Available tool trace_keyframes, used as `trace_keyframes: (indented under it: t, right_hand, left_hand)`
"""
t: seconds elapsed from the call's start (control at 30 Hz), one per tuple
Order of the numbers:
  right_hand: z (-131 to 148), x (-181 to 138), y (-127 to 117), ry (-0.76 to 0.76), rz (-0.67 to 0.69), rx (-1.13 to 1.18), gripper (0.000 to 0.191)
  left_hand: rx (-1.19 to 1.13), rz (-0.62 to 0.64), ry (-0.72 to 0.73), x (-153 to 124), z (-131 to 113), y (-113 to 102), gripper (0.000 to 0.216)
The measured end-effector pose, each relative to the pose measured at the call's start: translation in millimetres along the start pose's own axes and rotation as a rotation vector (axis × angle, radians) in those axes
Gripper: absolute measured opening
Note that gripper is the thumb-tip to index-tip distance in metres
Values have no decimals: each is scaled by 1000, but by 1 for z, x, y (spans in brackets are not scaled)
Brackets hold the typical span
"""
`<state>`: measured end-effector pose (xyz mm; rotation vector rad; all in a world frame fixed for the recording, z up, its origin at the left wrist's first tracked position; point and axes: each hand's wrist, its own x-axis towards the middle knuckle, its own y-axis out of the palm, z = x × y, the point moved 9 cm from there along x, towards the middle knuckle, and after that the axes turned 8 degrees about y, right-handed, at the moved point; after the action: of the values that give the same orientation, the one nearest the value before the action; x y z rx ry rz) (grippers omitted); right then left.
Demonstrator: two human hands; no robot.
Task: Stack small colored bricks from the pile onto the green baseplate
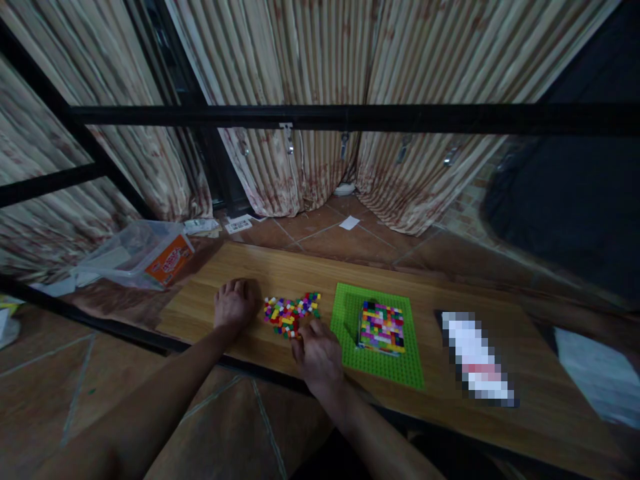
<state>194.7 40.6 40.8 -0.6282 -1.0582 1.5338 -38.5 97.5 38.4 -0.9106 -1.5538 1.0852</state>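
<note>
My left hand (234, 304) rests on the wooden table, left of a pile of small multicoloured toy bricks (286, 313); its fingers are curled in, and no object shows in them. At the near right edge of the pile is my right hand (321, 355), its thumb and fingers drawn together among the bricks. Whatever they pinch is hidden. To the right lies a green baseplate (373, 373), carrying a squarish block built of many coloured bricks (383, 327). The block stands clear of both hands.
A dark-edged object with a pixelated face (477, 360) lies on the table's right part. On the tiled floor, beyond the wooden table's (280, 263) left end, sits a clear plastic box (135, 253) with an orange label. Black metal bars (320, 117) cross before the striped curtains (320, 53).
</note>
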Motion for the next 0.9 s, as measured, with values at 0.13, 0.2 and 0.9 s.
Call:
trace_keyframes:
  t: [0.13,0.2,0.9]
  right_hand:
    - [-2,0,3,-15,-8,-2,18]
    - [-3,-1,-1,-36,-26,30,16]
    - [-64,-18,-115,-36,-241,603,21]
  left_hand:
    - [-5,12,-14,0,0,-1,40]
    - [-1,21,-20,0,1,-1,41]
    - [-4,74,-15,4,-1,-4,46]
